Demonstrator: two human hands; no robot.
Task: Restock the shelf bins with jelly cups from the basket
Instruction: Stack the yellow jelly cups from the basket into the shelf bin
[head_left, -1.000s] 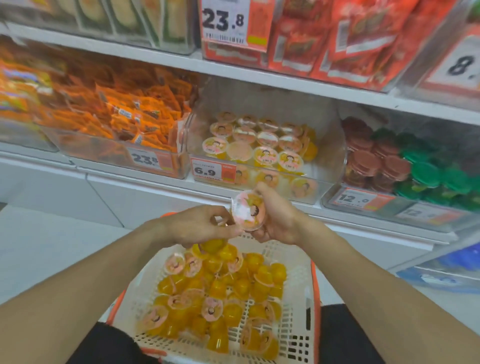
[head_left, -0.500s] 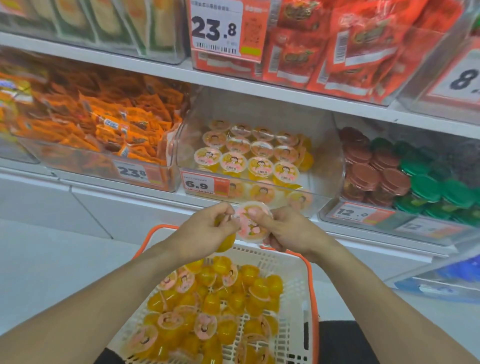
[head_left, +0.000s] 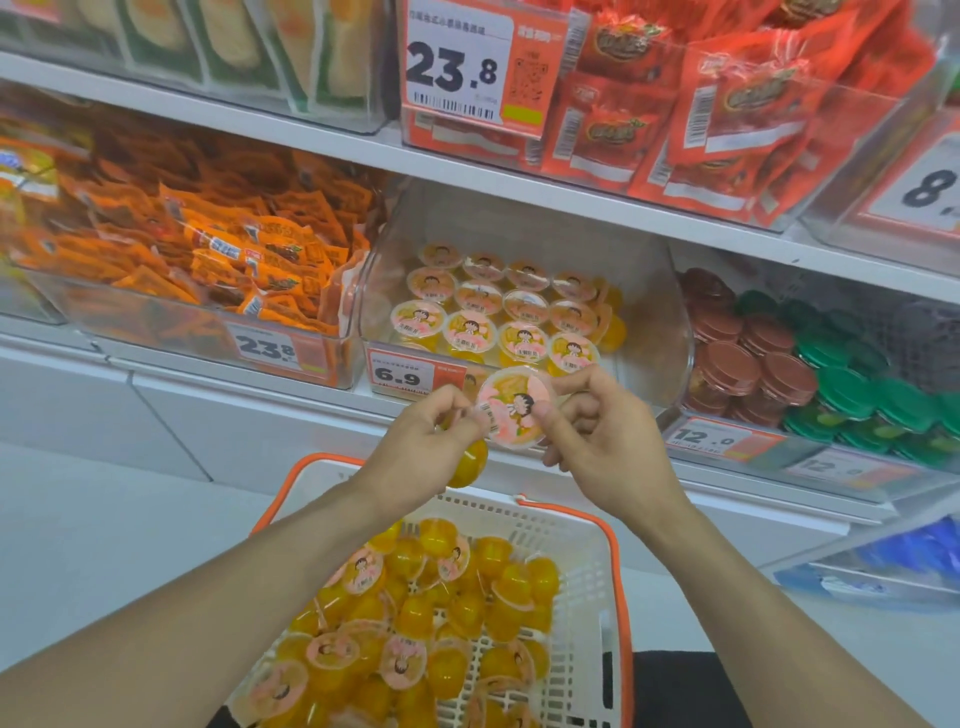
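Jelly cup (head_left: 514, 408) nearer bin (head_left: 670, 332) than before

The clear plastic shelf bin (head_left: 670, 332) is open at its top front, with a bare strip along its right wall beside the rows of pink-lidded yellow jelly cups (head_left: 498, 317). The white shelf board (head_left: 519, 182) above it roofs the opening. Its left wall touches a clear bin of orange snack packets (head_left: 218, 260), and dark red and green lidded tubs (head_left: 810, 364) stand just past the right wall.
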